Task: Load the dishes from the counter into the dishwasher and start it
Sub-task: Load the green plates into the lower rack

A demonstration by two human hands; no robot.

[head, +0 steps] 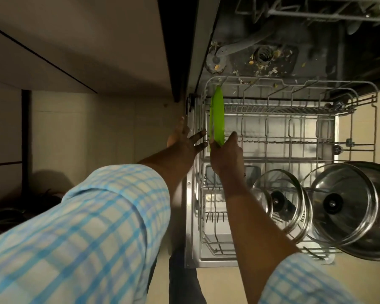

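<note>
While the lower rack (294, 84) stands drawn out over the open door (191, 216), a green plate (217, 115) sits on edge in the rack's far-left slot, upright, just inside the left rim.

Right hand (225, 154): grips the plate's near edge, thumb on the right face, fingers wrapped behind on the left face.

Left hand (184, 143): released, fingers straight and spread, tips at the rack's left side wires. Whether they touch cannot be told.

Rack contents, near-right corner: small lid (279, 200) and big lid (338, 205), both glass with steel rims and black knobs, standing on edge side by side, knobs facing left. Something of steel lies behind the big lid; its kind cannot be told. The middle and far-right tines hold nothing visible.

Tub floor (239, 64): food scraps scattered around the filter (264, 54) and near the spray arm (233, 49).

Upper rack (316, 12): only its underside shows at the top edge; contents unclear.

Both sleeves are blue-checked, rolled above the forearm.
</note>
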